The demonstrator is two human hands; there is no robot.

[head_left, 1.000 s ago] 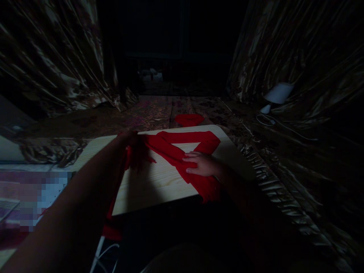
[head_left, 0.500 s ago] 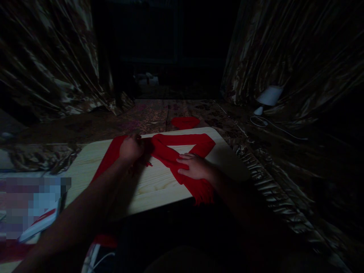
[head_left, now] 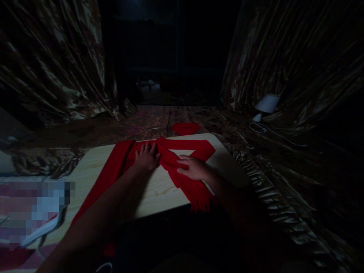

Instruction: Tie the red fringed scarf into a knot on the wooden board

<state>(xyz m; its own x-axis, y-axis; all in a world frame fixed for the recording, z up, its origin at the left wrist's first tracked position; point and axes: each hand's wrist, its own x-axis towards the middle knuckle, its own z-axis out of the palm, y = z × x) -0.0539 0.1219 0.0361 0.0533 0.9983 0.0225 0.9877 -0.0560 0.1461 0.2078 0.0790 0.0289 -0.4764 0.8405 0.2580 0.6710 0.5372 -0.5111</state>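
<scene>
A red scarf (head_left: 182, 145) with fringed ends lies folded over a light wooden tabletop (head_left: 159, 189). Its right part bends into a loop around a small triangle of bare wood, and one fringe hangs at the near edge. A long strip of it runs down the left side, partly behind my left forearm. My left hand (head_left: 148, 156) lies flat with spread fingers on the scarf near the far edge. My right hand (head_left: 195, 168) rests on the crossing part of the loop, its fingers stretched out.
Beyond the far edge lies another red cloth piece (head_left: 186, 128) on a patterned cover. A small white lamp (head_left: 267, 103) with a cord (head_left: 284, 137) stands at the right. Patterned curtains (head_left: 57, 57) hang on both sides. A blurred-out object (head_left: 42, 212) sits at the left. The room is dim.
My left hand has opened from a closed hold on the scarf and moved right, now flat on it. The left strip lies wider. My right hand stays nearly in place on the loop.
</scene>
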